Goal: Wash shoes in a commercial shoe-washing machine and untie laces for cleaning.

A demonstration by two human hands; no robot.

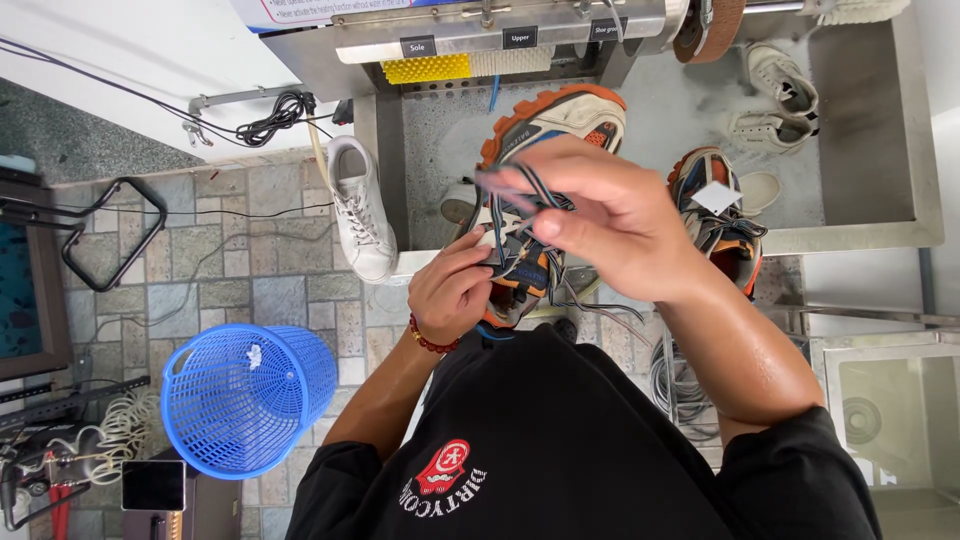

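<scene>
At twelve o'clock from the body, the chunky sneaker (548, 140) is steadied by the left hand (450, 292) clamped on its tongue; the right hand (610, 215) pinches the soft, limp lace (520, 185), best gripped near its end

This is looking like a shoe-cleaning workshop: a stainless steel wash basin (870, 120) is holding dirty white sneakers (775, 95), yellow and white brush rollers (465, 66) are sitting on the machine above it, and a blue plastic mesh basket (245, 395) is standing on the stone-tiled floor (250, 230)
</scene>
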